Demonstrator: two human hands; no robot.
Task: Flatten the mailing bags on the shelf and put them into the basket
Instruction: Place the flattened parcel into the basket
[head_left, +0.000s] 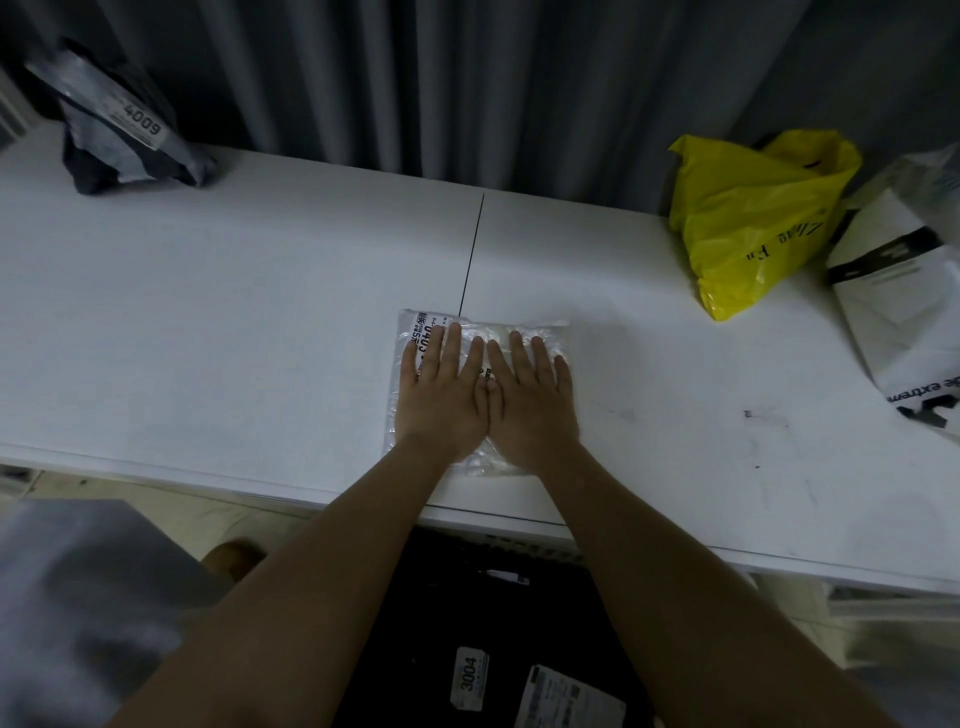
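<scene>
Both hands lie flat, fingers straight, side by side on the clear mailing bag (519, 332): left hand (441, 395) on its label half, right hand (530, 400) beside it. The bag's long axis runs from 9 to 3 o'clock. The basket (519, 561) waits at 6 o'clock, below the shelf (234, 312) edge.

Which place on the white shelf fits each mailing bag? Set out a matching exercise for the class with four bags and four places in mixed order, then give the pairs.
Bags
1. clear bag
2. yellow bag
3. dark grey bag
4. white and black bag

Places
A. far left corner
B. right edge
C. under both flat hands
D. back right, by the curtain

Pairs: 1-C, 2-D, 3-A, 4-B
</scene>
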